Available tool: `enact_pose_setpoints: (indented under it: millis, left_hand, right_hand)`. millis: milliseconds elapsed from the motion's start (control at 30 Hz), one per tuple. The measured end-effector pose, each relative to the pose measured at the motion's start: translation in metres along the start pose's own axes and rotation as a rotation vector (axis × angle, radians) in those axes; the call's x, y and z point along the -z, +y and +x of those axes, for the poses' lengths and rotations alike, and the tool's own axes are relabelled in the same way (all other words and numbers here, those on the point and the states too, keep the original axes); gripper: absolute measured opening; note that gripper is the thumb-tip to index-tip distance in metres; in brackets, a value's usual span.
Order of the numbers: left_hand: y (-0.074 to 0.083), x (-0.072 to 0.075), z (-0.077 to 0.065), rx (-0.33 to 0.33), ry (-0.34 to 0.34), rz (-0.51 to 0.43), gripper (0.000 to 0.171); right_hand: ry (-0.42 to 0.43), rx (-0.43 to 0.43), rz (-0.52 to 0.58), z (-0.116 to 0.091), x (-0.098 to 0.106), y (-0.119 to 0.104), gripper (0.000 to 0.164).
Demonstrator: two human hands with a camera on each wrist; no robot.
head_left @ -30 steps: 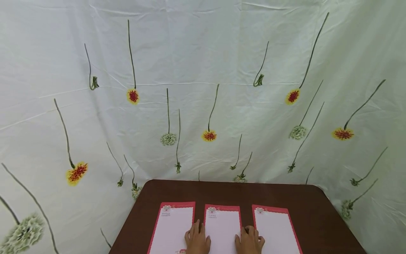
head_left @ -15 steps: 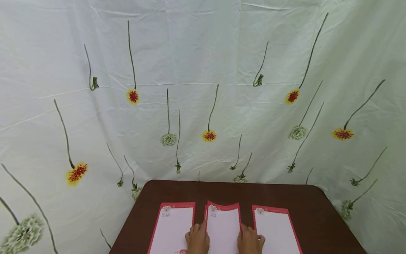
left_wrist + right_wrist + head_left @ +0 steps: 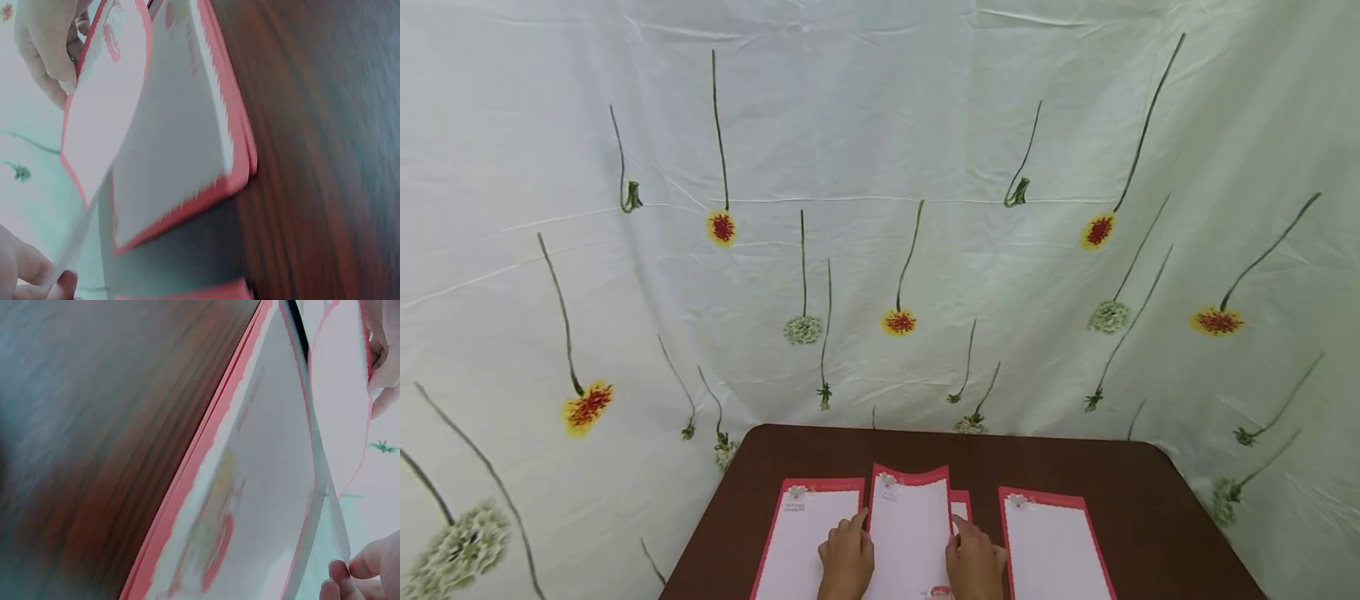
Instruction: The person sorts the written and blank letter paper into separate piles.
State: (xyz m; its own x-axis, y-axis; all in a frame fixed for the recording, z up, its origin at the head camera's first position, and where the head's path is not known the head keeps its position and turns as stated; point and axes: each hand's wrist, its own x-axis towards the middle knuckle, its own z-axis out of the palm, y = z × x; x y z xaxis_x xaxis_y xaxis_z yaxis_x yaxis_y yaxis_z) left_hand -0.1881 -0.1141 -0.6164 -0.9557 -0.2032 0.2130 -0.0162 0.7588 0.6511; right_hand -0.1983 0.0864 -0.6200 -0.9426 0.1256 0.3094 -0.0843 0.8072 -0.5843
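A white sheet of letter paper (image 3: 910, 529) with a red border bows between my two hands, raised above the table. My left hand (image 3: 846, 557) pinches its left edge, and my right hand (image 3: 974, 560) pinches the right one. In the left wrist view the lifted sheet (image 3: 103, 106) curves up from the matching paper (image 3: 172, 150) lying below. The right wrist view has finger and thumb of the right hand (image 3: 365, 572) on the sheet's edge. Small writing, too small to read, marks its top left corner. Most of the paper underneath is hidden in the head view.
On the dark brown table (image 3: 985, 457), a similar red-bordered sheet (image 3: 805, 533) lies at the left, with small writing on top. Another sheet (image 3: 1052, 546) lies at the right. Behind the table hangs a white curtain (image 3: 850, 125) printed with flowers.
Both hands have taken hold of the middle paper's top sheet by its sides. They have lifted it and shifted it left, baring part of the paper below.
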Motion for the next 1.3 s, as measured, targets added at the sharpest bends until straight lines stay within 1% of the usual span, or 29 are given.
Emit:
enact_pose_setpoints:
  millis: [100,167,367,533,733,833,1000,1133,1300]
  left_hand:
    - [-0.007,0.011,0.003,0.024,0.012,0.005,0.038]
    - [-0.013,0.018,0.005,0.032,0.026,0.008,0.038]
    - [-0.036,0.038,0.006,0.041,0.060,0.048,0.039]
    - [-0.053,0.051,0.006,0.035,0.109,0.098,0.038]
    - [-0.070,0.067,0.004,0.069,0.124,0.124,0.036]
    - [-0.079,0.073,0.004,0.084,0.124,0.127,0.034]
    - [-0.087,0.078,0.005,0.100,0.116,0.142,0.032]
    - [-0.092,0.080,0.006,0.102,0.130,0.163,0.032]
    - [-0.100,0.082,0.006,0.126,0.130,0.169,0.035]
  right_hand:
    - [0.032,0.051,0.031,-0.001,-0.006,-0.011,0.026]
    - [0.031,0.066,0.052,-0.002,-0.009,-0.019,0.026]
    - [0.009,0.047,0.078,-0.006,-0.030,-0.044,0.027]
    - [-0.014,0.046,0.096,-0.008,-0.047,-0.059,0.028]
    - [-0.053,0.059,0.107,-0.010,-0.062,-0.079,0.029]
    - [-0.075,0.072,0.117,-0.011,-0.067,-0.087,0.029]
    - [-0.112,0.070,0.137,-0.013,-0.072,-0.098,0.028]
    - [-0.148,0.054,0.155,-0.014,-0.075,-0.104,0.028]
    - [-0.182,0.052,0.174,-0.016,-0.080,-0.109,0.030]
